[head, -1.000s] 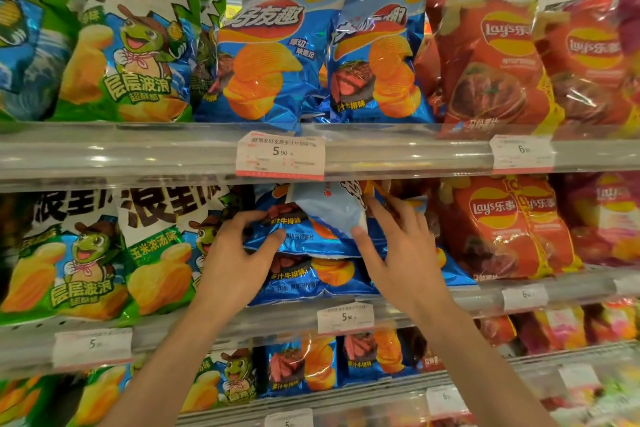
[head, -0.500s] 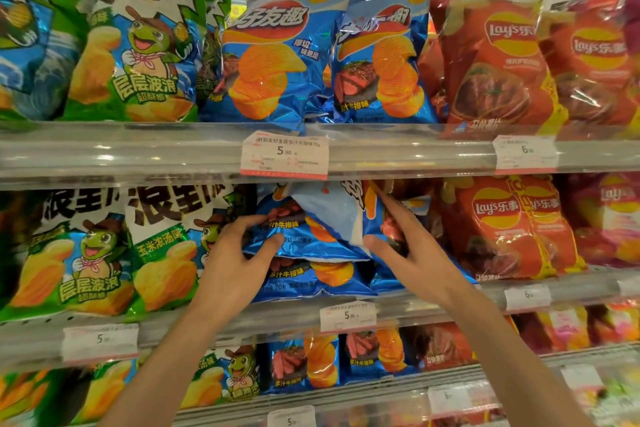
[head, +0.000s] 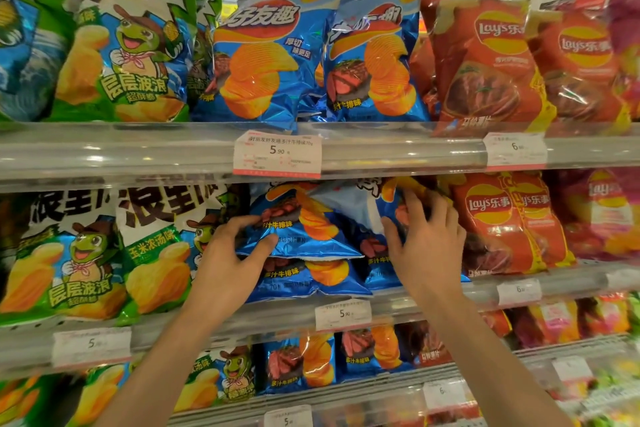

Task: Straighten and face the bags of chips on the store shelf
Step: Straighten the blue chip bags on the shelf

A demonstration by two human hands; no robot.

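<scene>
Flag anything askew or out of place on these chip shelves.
On the middle shelf, the blue bags are jumbled: stacked, tilted, one showing its pale back, unlike the upright green bags and red bags beside them. The left hand and right hand are on the pile.

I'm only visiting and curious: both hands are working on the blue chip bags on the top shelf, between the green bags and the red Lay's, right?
Not quite. The head view shows the left hand and right hand on the blue chip bags on the middle shelf, under the 5.90 price tag. The rest holds: green bags on one side, red Lay's on the other.
</scene>
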